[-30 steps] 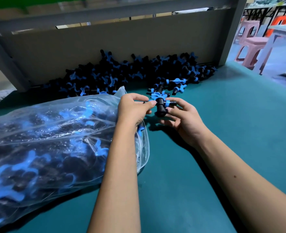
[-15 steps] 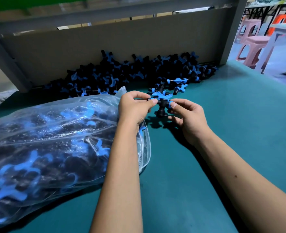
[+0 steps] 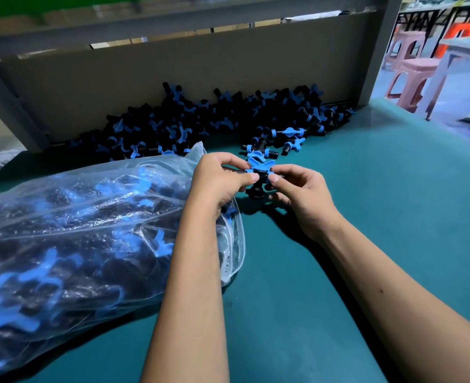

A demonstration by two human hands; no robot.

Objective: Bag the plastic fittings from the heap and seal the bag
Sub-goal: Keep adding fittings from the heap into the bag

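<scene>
On the left of the green table (image 3: 394, 217) lies a clear plastic bag (image 3: 76, 230), bulging with black and blue fittings, its mouth turned to the right and not sealed. It looks close to full, so most of the bagging seems done. Just right of the mouth, the left hand (image 3: 220, 181) has its fingers curled, thumb and fingertips pinching one side of a small cluster of fittings (image 3: 258, 172), black bodies with a blue winged cap on top. The left forearm lies across the near right edge of the bag. On the other side of the cluster, the right hand (image 3: 300, 189) pinches it too, with thumb and forefinger, the remaining fingers loosely bent beneath; how many pieces the two hands hold between them cannot be told. The cluster sits just above the table, next to the bag's mouth and not yet inside it. Farther off, along the grey back panel (image 3: 173, 78), the heap (image 3: 214, 117) is large, running from the middle of the table toward the far right, with a few loose pieces strewn on its near side. By this showing, the held pieces have yet to go in, much of the heap may be left for further bags, and sealing is not begun.
</scene>
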